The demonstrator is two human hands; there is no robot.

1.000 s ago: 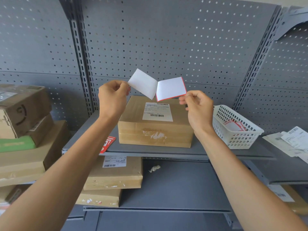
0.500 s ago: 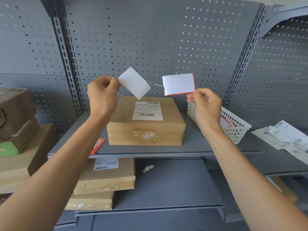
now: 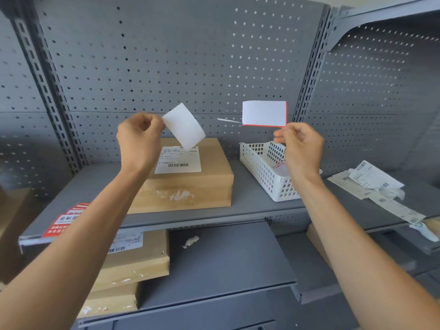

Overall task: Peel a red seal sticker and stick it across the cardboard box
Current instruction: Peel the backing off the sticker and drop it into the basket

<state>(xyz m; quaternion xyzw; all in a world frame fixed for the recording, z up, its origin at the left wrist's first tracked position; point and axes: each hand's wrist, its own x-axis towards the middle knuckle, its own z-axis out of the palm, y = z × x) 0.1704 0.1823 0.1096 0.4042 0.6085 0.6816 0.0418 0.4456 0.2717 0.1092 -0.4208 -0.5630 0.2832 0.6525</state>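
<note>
The left hand pinches the white backing; the right hand pinches the sticker, red-edged, by its lower corner. The two pieces, joined a second ago, are now well apart above the box on the shelf.

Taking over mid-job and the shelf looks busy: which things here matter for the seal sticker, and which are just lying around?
Part of the job:
- red-edged sticker, pinched in the right hand
- white backing paper, in the left hand
- cardboard box with the shipping label

Lying about:
- white basket
- loose printed labels at right
- red stickers on the shelf edge
- lower boxes
</note>
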